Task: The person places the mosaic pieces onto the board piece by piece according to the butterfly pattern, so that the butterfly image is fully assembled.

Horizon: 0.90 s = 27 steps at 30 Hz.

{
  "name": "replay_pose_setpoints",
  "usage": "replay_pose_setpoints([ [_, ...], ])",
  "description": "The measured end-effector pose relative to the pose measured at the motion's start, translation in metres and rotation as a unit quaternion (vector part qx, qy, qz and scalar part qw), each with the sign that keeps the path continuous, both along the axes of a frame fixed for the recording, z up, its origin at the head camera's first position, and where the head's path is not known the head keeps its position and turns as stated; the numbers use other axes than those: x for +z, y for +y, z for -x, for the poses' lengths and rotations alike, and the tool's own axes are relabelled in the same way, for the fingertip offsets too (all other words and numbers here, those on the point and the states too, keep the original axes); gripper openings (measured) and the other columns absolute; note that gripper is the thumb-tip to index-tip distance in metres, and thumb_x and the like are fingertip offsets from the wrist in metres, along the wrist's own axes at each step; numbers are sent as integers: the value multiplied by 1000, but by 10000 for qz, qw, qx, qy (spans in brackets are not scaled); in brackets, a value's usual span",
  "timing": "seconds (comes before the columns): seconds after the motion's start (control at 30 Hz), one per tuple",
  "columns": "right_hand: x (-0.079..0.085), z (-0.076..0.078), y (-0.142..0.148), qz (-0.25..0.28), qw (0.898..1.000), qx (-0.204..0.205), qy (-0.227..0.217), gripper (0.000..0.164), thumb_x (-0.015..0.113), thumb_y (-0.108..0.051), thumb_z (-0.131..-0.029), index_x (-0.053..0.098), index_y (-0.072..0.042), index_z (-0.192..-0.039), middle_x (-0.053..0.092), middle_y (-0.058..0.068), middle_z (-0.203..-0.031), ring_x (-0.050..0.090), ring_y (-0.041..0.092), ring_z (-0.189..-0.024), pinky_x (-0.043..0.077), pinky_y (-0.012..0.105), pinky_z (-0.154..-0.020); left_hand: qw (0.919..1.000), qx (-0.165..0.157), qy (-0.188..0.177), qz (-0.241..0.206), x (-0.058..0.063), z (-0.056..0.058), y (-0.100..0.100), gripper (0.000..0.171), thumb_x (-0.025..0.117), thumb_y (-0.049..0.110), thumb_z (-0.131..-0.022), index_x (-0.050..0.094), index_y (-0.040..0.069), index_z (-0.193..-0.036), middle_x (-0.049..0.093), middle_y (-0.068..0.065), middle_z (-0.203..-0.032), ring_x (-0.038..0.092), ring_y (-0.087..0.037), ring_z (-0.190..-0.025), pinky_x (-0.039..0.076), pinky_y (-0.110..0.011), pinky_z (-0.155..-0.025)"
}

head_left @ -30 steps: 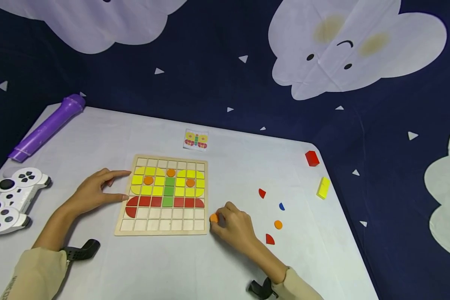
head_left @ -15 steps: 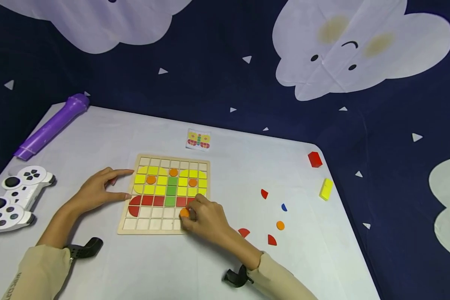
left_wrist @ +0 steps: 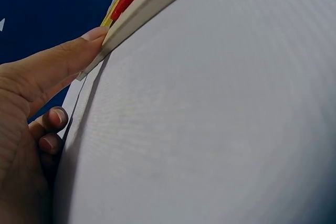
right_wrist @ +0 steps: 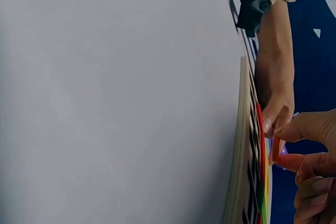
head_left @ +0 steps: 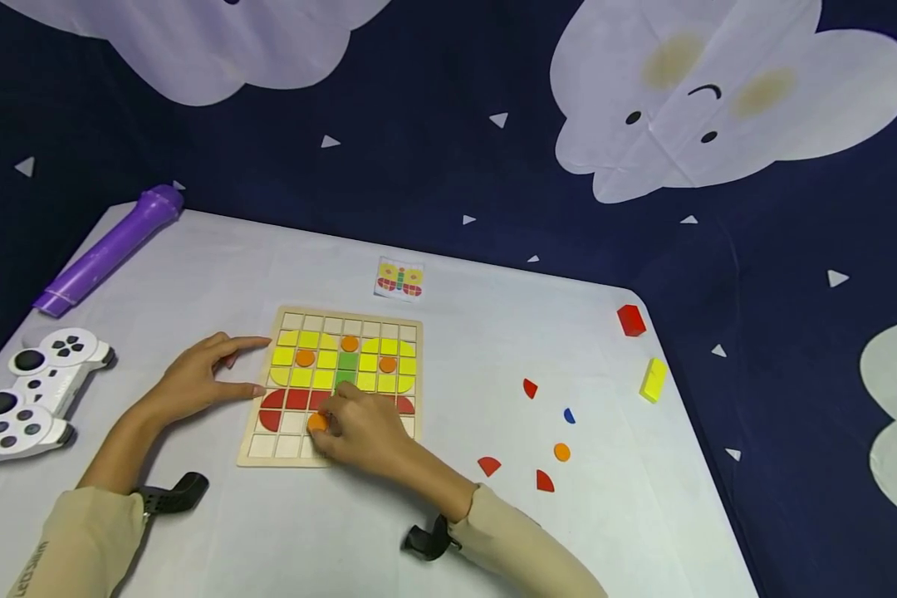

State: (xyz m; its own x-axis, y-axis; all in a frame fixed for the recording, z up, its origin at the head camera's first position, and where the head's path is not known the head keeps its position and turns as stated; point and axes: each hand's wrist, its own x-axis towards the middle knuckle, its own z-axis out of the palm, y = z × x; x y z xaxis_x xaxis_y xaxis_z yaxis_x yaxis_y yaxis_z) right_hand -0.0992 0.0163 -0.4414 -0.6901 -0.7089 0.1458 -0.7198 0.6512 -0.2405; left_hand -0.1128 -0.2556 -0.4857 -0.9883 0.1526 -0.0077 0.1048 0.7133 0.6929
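Observation:
A wooden grid board [head_left: 276,463] lies on the white table, filled in part with yellow, green, red and orange pieces in a butterfly-like pattern. My left hand [head_left: 194,378] rests at its left edge, thumb and forefinger stretched out against the rim, other fingers curled in. Over the lower rows, my right hand [head_left: 366,432] pinches an orange disc [head_left: 317,422] between thumb and forefinger. In the right wrist view the disc [right_wrist: 276,149] appears edge-on above the board. Some red and green pieces are hidden behind the right hand.
Behind the board lies a small butterfly picture card [head_left: 399,278]. To the right are several red quarter pieces [head_left: 545,481], a blue piece [head_left: 569,415], an orange disc [head_left: 562,453], a red block [head_left: 631,321] and a yellow block [head_left: 654,380]. A white game controller [head_left: 41,390] and purple microphone [head_left: 112,249] lie left.
My right hand has carried the orange disc leftward from beside the board to over its lower rows. A red quarter piece on the table has come into view. The left hand stays at the edge.

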Motion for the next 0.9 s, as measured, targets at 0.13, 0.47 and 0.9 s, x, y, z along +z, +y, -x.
replay_pose_setpoints([
  [0.13,-2,0,-12,-217,9996,145,74,16,71,-30,-86,67,-18,-78,52,-7,-78,41,-1,-58,28,12,-50,10000,-20,14,6,2,1,1,71,85,32,-76,58,11,-138,38,-4,-84,37,-18,-80,29,-38,-68],
  [0.47,-10,0,-25,-231,9997,58,43,18,70,-31,-91,77,-18,-101,58,-6,-85,47,-1,-61,31,12,-50,9999,-45,110,12,2,2,3,70,85,33,-76,58,11,-137,38,-3,-84,37,-18,-80,28,-37,-68],
  [0.9,-4,-2,-32,-654,9978,-78,-103,15,69,-33,-91,74,-22,-101,57,-6,-86,45,1,-61,30,15,-48,10000,1,97,-17,1,0,0,70,84,34,-76,58,12,-138,38,-4,-84,37,-18,-80,28,-38,-68],
])
